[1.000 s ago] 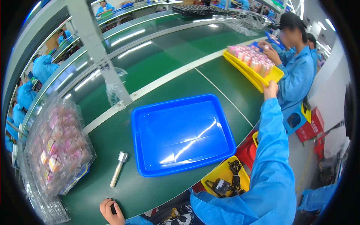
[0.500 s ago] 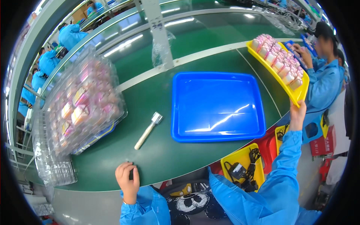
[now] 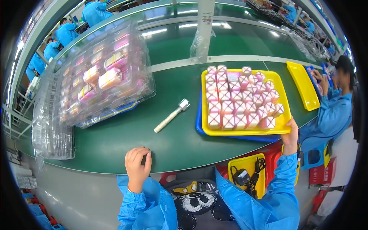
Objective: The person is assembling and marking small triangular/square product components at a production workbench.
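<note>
My right hand grips the near right corner of a yellow tray. White-and-pink blocks with crossed lines on top stand in rows in it. Beneath the yellow tray is a blue tray, mostly covered, its left and near rims showing. My left hand is at the near edge of the green table, fingers loosely bent and thumb apart, holding nothing that I can see. Beyond it lies a short tool with a whitish handle and pale square head.
Clear plastic trays holding pink-and-white pieces are stacked at the left, beside nested clear trays. Another yellow tray lies at the right by a co-worker. A post rises behind. A yellow bin with black cables sits below the table edge.
The filled yellow tray has come left and toward me, from the far right to over the blue tray, with my right hand on it. Another yellow tray now shows by the co-worker. The view has shifted.
</note>
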`<act>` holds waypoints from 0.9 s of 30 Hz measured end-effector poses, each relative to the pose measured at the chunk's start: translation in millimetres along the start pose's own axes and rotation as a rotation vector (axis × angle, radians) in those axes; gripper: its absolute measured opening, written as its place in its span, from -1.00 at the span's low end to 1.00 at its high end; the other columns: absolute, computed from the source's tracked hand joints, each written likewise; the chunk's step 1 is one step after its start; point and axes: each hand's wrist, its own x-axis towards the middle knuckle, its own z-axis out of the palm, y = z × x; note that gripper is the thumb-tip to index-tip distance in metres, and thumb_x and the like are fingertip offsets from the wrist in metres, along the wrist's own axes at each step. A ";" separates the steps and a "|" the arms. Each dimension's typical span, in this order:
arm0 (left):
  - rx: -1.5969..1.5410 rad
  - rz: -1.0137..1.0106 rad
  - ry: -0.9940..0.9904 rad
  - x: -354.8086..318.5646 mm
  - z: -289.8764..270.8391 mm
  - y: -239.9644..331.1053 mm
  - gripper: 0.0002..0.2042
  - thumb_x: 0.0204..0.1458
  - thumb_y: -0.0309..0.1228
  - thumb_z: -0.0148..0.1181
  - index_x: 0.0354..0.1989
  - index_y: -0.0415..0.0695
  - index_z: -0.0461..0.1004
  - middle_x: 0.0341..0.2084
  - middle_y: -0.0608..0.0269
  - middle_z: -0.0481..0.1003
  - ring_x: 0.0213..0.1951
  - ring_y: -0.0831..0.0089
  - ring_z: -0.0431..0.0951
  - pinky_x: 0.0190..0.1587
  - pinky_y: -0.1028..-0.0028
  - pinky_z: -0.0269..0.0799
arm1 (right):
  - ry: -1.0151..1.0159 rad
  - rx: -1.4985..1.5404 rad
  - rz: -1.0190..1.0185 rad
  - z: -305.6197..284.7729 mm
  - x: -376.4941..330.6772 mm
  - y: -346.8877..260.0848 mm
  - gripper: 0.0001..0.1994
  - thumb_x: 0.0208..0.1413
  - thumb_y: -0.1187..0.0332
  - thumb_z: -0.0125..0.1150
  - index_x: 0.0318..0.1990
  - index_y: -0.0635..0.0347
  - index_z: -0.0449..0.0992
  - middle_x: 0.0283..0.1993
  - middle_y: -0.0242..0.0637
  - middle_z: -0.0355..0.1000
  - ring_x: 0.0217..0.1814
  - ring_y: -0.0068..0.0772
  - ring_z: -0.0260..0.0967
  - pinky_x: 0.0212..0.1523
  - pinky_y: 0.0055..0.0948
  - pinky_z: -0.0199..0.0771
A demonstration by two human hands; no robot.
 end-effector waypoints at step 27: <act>-0.562 0.281 -0.287 119.6 118.4 92.1 -0.20 -0.22 -0.21 0.53 0.21 -0.13 0.23 0.35 -0.21 0.00 0.35 -0.15 0.13 0.31 0.15 0.19 | 0.262 -1.481 -1.088 127.5 -41.5 30.2 -0.52 0.21 0.31 0.09 0.29 0.15 0.30 0.41 0.00 0.10 0.43 0.16 0.01 0.40 -0.04 -0.01</act>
